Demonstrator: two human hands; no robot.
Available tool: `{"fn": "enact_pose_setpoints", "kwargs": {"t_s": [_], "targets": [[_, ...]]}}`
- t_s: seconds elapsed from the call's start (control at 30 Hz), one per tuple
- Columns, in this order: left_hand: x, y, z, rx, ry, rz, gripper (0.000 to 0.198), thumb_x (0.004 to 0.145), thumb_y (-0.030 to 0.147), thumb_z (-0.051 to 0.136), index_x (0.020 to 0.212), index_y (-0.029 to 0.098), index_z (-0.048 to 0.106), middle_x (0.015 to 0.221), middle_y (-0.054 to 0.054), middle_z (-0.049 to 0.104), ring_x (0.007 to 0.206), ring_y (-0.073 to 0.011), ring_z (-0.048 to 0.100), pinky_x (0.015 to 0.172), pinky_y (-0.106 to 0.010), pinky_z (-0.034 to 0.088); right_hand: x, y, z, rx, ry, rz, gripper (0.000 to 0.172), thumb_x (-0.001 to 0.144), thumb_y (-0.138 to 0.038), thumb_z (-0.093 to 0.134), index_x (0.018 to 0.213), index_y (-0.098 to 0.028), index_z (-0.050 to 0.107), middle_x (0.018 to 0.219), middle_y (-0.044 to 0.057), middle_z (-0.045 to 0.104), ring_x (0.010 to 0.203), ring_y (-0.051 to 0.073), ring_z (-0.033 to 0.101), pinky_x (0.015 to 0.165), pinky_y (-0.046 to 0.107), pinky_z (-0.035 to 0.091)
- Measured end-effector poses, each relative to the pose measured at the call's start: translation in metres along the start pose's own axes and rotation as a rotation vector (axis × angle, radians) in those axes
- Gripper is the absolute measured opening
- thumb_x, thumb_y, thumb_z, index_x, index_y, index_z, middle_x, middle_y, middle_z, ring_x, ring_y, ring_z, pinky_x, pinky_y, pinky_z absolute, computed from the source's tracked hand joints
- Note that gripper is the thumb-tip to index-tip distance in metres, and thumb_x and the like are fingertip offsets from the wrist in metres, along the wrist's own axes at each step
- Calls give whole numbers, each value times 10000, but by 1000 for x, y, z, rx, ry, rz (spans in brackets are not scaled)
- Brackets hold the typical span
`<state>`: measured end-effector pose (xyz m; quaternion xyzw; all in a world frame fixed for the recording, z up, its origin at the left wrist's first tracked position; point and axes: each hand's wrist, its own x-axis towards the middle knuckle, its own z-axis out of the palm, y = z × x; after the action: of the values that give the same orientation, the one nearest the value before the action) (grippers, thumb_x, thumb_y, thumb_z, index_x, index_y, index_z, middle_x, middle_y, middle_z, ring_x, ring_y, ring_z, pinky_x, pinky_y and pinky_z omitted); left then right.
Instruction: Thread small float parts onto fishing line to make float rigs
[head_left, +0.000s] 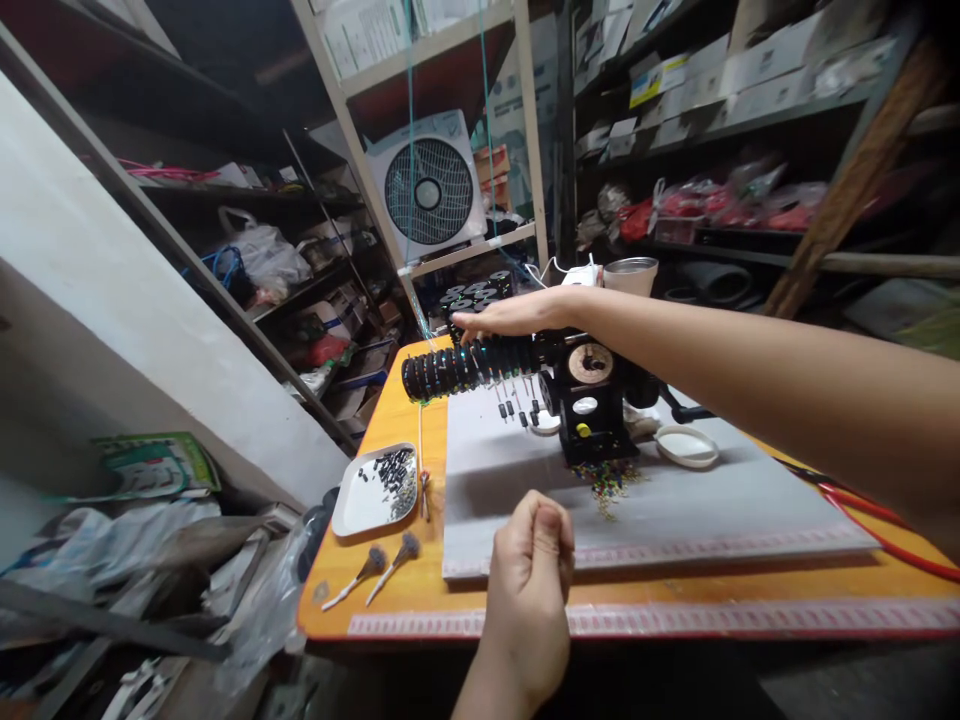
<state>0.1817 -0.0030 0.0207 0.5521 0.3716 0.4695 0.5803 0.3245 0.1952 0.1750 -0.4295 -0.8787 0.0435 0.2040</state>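
Observation:
In the head view my left hand (531,570) is closed in a fist above the table's front edge, thumb on top; whether it holds something is hidden. My right hand (517,314) reaches across from the right with its fingers stretched out, over a row of black rings (457,368) on a horizontal shaft. I cannot tell whether its fingertips touch them. The shaft belongs to a black hand-cranked winding machine (600,415) with a round dial (590,363). Small black cylindrical parts (523,420) hang on thin wires beneath the rings.
A white tray (345,520) of small black and grey pieces stands left, near two brushes (386,560). Coloured bits (609,487) lie on the grey board (487,540) beside a white lid (686,447). Behind are black spools (480,290), a box fan (429,190) and loaded shelves.

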Motion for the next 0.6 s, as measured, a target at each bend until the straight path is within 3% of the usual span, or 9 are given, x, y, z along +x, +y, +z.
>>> {"fn": "enact_pose_setpoints", "kwargs": {"t_s": [0.17, 0.27, 0.4, 0.53, 0.6], "targets": [[-4, -4, -2, 64, -72, 11, 553, 953, 708, 442, 708, 213, 419, 565, 81, 302, 502, -86, 243, 482, -246, 203, -3, -9, 11, -145, -76, 26, 309, 999, -366, 617, 1245, -178, 629, 1247, 89, 654, 1034, 217, 673, 874, 414, 594], [-13, -18, -1, 89, -118, -21, 581, 941, 738, 415, 705, 208, 437, 555, 73, 325, 495, -84, 272, 483, -248, 206, -30, -21, 24, -246, -25, 10, 324, 998, -390, 614, 1228, -163, 630, 1213, 89, 665, 1028, 218, 674, 892, 435, 578], [-25, -47, 5, 16, -47, -99, 626, 899, 798, 402, 691, 208, 447, 512, 82, 299, 449, -73, 238, 442, -240, 169, -56, -29, 28, -316, 59, -18, 412, 1063, -421, 425, 1274, -128, 626, 1223, 158, 674, 1123, 292, 643, 993, 494, 470], [-29, -64, 11, -104, 44, -148, 640, 853, 825, 458, 692, 206, 442, 494, 98, 285, 424, -54, 216, 421, -220, 152, -35, -21, 8, -264, -8, 50, 687, 1088, -483, 157, 1000, -165, 760, 1030, 142, 753, 942, 283, 708, 834, 417, 505], [-28, -65, 12, -159, 59, -148, 639, 846, 821, 483, 682, 206, 428, 489, 104, 272, 419, -47, 203, 414, -209, 149, -15, -15, 1, -221, -74, 57, 681, 1093, -491, 174, 951, -198, 772, 982, 88, 768, 890, 235, 718, 810, 367, 524]]}}
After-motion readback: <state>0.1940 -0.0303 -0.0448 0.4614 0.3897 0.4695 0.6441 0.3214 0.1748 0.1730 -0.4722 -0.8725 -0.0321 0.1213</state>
